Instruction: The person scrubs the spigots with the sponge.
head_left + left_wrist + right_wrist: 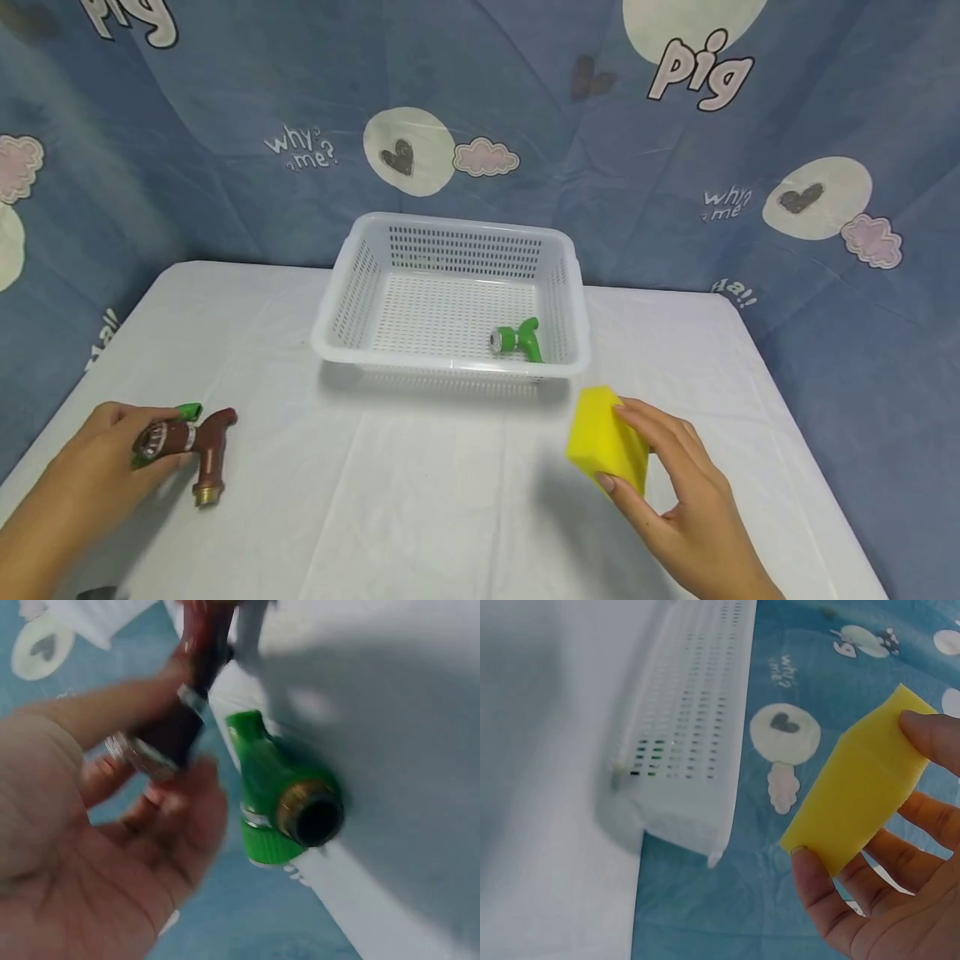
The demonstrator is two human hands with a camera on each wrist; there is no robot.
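right hand pinching yellow rectangular foam sponge between thumb and fingers, lifted just in front of white perforated plastic basket; left hand curled on dark red metal hose nozzle at table's left, small green plastic nozzle beside it. advisable: keep pinch light, clear near rim before lowering, avoid green spray nozzle already inside.

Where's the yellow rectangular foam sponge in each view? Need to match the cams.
Head: yellow rectangular foam sponge lower right of centre, pinched by the right hand, in front of the white perforated plastic basket.
Left wrist: not in it.
Right wrist: right side, between thumb and fingers.
Shared landmark: the basket, also in the right wrist view; it cannot be made out in the left wrist view.
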